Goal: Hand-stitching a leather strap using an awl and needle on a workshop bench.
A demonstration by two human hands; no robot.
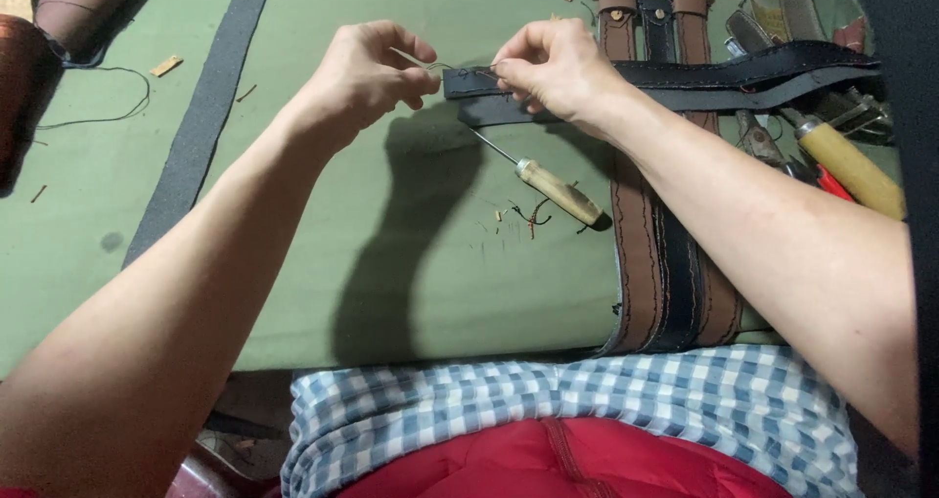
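While pinching a thin metal needle [416, 62] between thumb and curled fingers, left hand [367, 72] hovering just above the green mat [293, 195], closed tight on that needle. Right hand [553, 66] closed too, fingertips clamped on the near end of a black leather strap [685, 79] that runs off to the right edge. Needle tip pointing straight at the strap end, basically touching it; thread between them too fine to make out for sure.

Right under the hands, lying flat on the mat: an awl [548, 183] with a pale wooden handle, steel point aimed up-left toward the strap. Few thread scraps [528, 214] just beside it.

Under the right forearm, three finished straps side by side running from top to the table's front edge: brown strap [636, 263], dark strap [680, 283], another brown one [722, 307]. All stitched along the edges.

Off to the right, a yellow-handled tool [856, 170] plus some red-handled bits, partly hidden, can't tell what exactly. Long dark band [201, 116] laid diagonally across the mat on the left, loose black thread [108, 102] near it. Checkered cloth [587, 400] over the lap at the bottom.
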